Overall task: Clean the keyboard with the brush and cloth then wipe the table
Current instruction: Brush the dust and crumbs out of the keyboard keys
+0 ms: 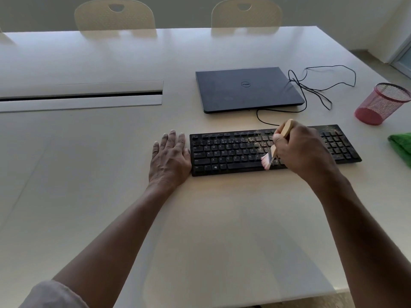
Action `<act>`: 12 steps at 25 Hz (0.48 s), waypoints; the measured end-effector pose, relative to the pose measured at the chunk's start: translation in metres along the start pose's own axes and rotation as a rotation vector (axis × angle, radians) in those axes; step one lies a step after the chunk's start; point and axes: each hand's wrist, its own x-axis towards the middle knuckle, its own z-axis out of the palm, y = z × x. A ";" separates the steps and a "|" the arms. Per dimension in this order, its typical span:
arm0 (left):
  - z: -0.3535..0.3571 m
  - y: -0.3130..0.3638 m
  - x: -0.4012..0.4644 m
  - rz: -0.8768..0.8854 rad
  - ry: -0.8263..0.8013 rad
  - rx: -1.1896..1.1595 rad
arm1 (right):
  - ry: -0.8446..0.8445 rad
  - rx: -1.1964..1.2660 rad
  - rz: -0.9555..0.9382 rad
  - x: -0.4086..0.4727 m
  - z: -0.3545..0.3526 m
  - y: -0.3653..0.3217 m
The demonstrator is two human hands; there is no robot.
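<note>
A black keyboard (pixel 231 152) lies on the white table (pixel 200 230), with pale dust over its middle and right keys. My right hand (pixel 304 150) grips a small wooden-handled brush (pixel 272 152), whose pink bristles touch the keys near the lower middle row. My left hand (pixel 170 156) rests flat on the table, fingers straight, its edge against the keyboard's left end. A green cloth (pixel 401 145) lies at the right edge of view, partly cut off.
A closed dark laptop (pixel 246 90) lies behind the keyboard, with a black cable (pixel 320 85) looping to its right. A red mesh cup (pixel 381 104) stands at the right. A cable slot (pixel 82 95) runs across the table at left. Two chairs (pixel 114 16) stand at the far edge.
</note>
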 end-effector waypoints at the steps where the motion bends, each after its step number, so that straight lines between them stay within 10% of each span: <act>1: 0.000 0.000 0.000 -0.001 0.000 0.002 | 0.018 0.030 -0.006 0.002 -0.002 0.001; 5: -0.002 0.001 -0.002 -0.003 0.003 0.008 | -0.206 0.366 0.037 0.003 0.000 -0.006; 12: -0.002 0.003 -0.001 -0.011 0.023 0.023 | -0.009 0.036 -0.059 0.009 -0.010 0.008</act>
